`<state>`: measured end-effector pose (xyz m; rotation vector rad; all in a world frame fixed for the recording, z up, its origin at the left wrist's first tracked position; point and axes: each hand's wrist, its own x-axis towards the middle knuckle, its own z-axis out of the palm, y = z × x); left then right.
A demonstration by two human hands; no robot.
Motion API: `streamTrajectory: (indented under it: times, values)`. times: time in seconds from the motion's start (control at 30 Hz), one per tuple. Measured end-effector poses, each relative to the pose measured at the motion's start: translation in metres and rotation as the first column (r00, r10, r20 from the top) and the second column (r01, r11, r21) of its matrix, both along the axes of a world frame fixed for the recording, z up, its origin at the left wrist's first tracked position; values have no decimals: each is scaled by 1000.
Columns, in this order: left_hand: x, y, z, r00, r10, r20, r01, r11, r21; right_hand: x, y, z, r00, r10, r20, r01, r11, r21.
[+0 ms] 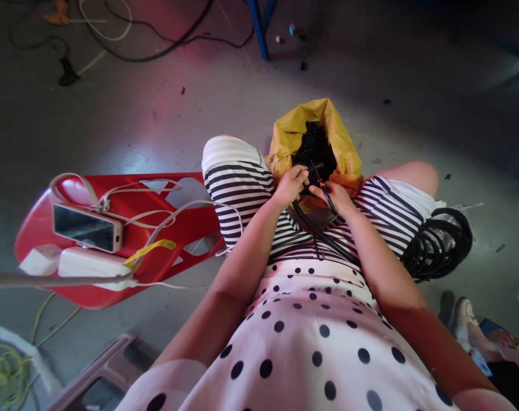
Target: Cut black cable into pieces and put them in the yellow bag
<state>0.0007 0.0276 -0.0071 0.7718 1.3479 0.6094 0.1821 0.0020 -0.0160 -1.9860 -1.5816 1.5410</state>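
Between my knees stands a yellow bag with its mouth open, and many short black pieces lie inside it. Over its near rim, my left hand is closed on a thin black ribbed tube, which runs down across my lap. A short end of tube sticks out past the fingertips. My right hand is closed round scissors with black and orange handles. The blades point toward the tube end by my left fingers; whether they touch it I cannot tell.
A coil of black ribbed tube lies beside my right knee. On a red plastic stool at left rest a phone-like device, white boxes and cables. A grey stool stands lower left. A person's foot shows at right.
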Motion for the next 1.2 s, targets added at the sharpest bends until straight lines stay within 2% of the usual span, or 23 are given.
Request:
streamTrajectory:
  times: [0.27,0.43,0.53,0.67,0.77,0.83,0.97,1.07,1.2]
  values:
    - [-5,1,-10,977,-181,-109,188,980,62,0,0,-2,993,76,87,-73,997,-32]
    - [-2,4,-9,969,-183,-164,189,982,26,0,-3,-3,996,64,69,-57,994,-92]
    - [-1,5,-10,967,-175,-188,180,984,12,-1,-3,-2,996,46,83,-39,996,-85]
    - [-3,4,-12,963,-239,-125,242,970,8,1,-1,0,995,75,66,-73,997,-34]
    - [-4,2,-14,957,-283,-65,282,959,-12,3,0,-1,996,92,-5,-92,994,-54]
    - [-3,2,-13,968,-247,-46,246,969,-21,4,0,-3,998,62,-11,-62,995,-84]
    - [0,2,-7,995,-103,1,103,992,-80,2,0,-11,998,-59,-37,53,989,-140]
    - [1,3,-3,999,-27,19,29,991,-129,2,0,-17,994,-92,-54,84,987,-135]
    - [1,2,-1,999,24,49,-17,991,-134,4,0,-21,988,-128,-83,118,986,-116]
